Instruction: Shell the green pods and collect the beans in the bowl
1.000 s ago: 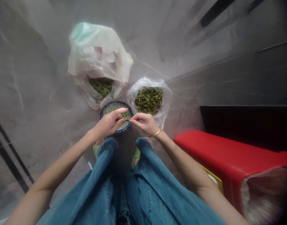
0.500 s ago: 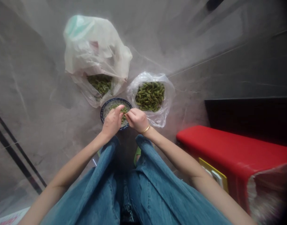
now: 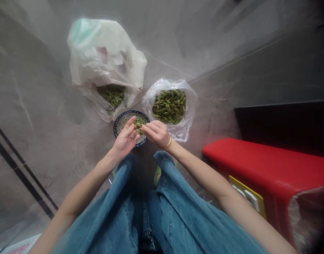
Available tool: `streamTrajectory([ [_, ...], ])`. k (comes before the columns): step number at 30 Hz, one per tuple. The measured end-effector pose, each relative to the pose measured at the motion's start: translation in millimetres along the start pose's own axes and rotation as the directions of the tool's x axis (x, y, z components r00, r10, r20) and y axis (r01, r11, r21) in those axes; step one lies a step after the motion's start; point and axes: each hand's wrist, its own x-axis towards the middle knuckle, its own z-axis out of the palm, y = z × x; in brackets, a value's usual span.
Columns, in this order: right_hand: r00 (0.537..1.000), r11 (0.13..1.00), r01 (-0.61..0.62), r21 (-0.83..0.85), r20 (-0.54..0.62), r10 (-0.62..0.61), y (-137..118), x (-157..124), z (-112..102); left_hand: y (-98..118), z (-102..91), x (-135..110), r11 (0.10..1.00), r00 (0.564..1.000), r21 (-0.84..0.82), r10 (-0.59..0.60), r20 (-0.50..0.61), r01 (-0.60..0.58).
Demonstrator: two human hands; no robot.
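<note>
Over a blue-rimmed bowl (image 3: 116, 124) holding green beans, my left hand (image 3: 124, 139) is turned palm up with its fingers apart. My right hand (image 3: 157, 133) is pinched closed on a small brownish-green bean pod (image 3: 139, 125), partly hidden by the fingertips, beside the left fingers. Right of the bowl, a clear plastic bag (image 3: 191, 97) lies open around a heap of bean pods (image 3: 169, 106). Behind the bowl to the left, a white plastic bag (image 3: 111, 46) shows more bean pods (image 3: 112, 94) through its opening.
My jeans-covered knees (image 3: 165, 162) are just in front of the bowl. A red bench-like object (image 3: 257, 155) stands at the right, with a yellow-edged panel (image 3: 249, 194) beside it. Everything rests on a grey marbled floor (image 3: 58, 130).
My left hand has opened from a pinch and turned its palm up. My right hand stays closed beside it. The whole view has shifted slightly.
</note>
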Motion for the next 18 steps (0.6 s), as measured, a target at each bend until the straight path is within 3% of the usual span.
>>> streamTrajectory([
  [3,0.998,0.996,-0.048,0.077,-0.043,0.051,-1.5,4.1,-4.7,7.8,2.8,-0.8,0.991,0.993,-0.066,-0.114,0.021,0.116],
  [6,0.977,0.956,-0.204,0.212,-0.025,0.214,-5.8,10.9,-7.9,12.8,3.7,-2.6,0.988,0.988,-0.038,-0.145,0.051,0.147],
  [9,0.914,0.853,-0.391,0.346,0.037,0.405,-8.4,17.4,-10.7,18.7,-0.8,3.0,0.996,0.997,0.085,-0.039,0.067,0.033],
  [11,0.861,0.772,-0.492,0.403,0.092,0.501,-7.9,19.9,-13.2,27.9,-10.4,18.1,0.965,0.988,0.215,0.142,0.057,-0.151],
  [13,0.802,0.699,-0.583,0.414,0.153,0.578,-4.8,19.8,-16.2,44.1,-25.6,43.2,0.85,0.927,0.388,0.373,0.035,-0.356],
  [15,0.739,0.643,-0.661,0.386,0.186,0.648,2.0,16.5,-19.3,66.0,-43.4,73.1,0.639,0.824,0.612,0.565,0.038,-0.467],
  [17,0.682,0.602,-0.719,0.347,0.187,0.707,14.1,9.1,-22.6,88.8,-58.6,98.5,0.404,0.76,0.807,0.645,0.082,-0.431],
  [18,0.658,0.588,-0.742,0.323,0.18,0.731,22.6,3.9,-24.3,98.6,-63.8,106.8,0.291,0.763,0.877,0.635,0.122,-0.382],
])
